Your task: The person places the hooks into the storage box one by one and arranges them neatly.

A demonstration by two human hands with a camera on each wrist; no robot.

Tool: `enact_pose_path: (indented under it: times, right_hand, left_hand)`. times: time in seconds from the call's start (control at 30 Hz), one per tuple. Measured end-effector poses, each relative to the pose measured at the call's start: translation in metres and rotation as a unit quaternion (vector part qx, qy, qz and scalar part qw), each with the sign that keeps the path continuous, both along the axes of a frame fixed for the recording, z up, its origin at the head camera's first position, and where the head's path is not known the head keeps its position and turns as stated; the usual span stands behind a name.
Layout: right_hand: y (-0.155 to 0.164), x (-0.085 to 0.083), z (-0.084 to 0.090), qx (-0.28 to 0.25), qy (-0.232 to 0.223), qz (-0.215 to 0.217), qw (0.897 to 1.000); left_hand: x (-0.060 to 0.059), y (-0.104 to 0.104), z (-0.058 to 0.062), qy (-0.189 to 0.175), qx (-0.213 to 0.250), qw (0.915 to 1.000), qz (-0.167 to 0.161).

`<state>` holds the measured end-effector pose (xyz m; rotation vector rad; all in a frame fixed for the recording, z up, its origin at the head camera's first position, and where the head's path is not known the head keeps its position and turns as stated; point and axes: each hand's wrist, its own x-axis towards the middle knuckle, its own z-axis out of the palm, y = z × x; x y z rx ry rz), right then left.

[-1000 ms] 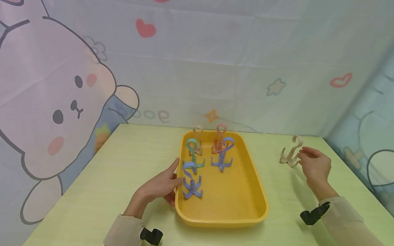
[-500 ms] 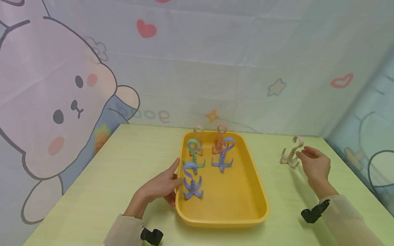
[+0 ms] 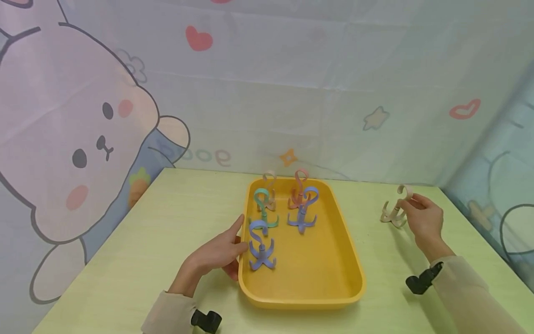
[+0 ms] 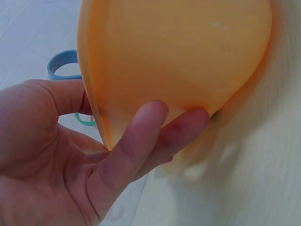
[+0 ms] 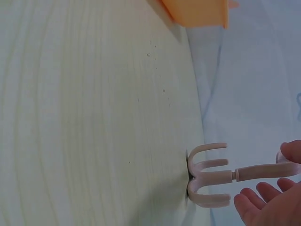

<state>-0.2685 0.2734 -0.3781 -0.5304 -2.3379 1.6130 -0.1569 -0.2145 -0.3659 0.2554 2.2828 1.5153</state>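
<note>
On the table's right side a beige multi-prong hanging hook (image 3: pixel 392 215) stands upright on its prongs, its curled top upward. My right hand (image 3: pixel 426 220) has the thumb across its stem and the fingers behind; in the right wrist view the hook's stem (image 5: pixel 263 173) passes between thumb and fingers. My left hand (image 3: pixel 219 253) grips the left rim of a yellow tray (image 3: pixel 308 278), thumb over the rim and fingers against the outer wall (image 4: pixel 188 56). Inside the tray stand hanging hooks: a front purple one (image 3: pixel 262 256), a green one (image 3: pixel 263 218) and several others.
Behind the green hook are a pale pink hook (image 3: pixel 269 199) and a red-pink hook (image 3: pixel 299 197); another purple hook (image 3: pixel 302 220) stands right of it. A printed cloth backdrop (image 3: pixel 292 93) rises at the table's (image 3: pixel 187 208) back edge.
My right hand has moved slightly left, bringing its thumb from beside the beige hook onto its stem. The left hand and the tray stay where they were.
</note>
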Motion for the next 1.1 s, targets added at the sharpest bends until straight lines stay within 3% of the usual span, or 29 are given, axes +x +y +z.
enact_pose_path:
  times: [0.37,0.57,1.1]
  right_hand:
    - [-0.002,-0.009,0.003,0.012,-0.027,0.009,1.0]
    - [-0.005,-0.013,0.004,-0.013,-0.023,0.007,1.0]
    - [-0.005,-0.024,0.006,0.002,-0.012,-0.002,1.0]
  left_hand:
    - [0.0,0.0,0.0,0.001,-0.001,1.0,-0.001]
    - [0.0,0.001,0.001,0.001,-0.003,1.0,0.0]
    - [0.0,0.001,0.001,0.003,-0.002,1.0,-0.001]
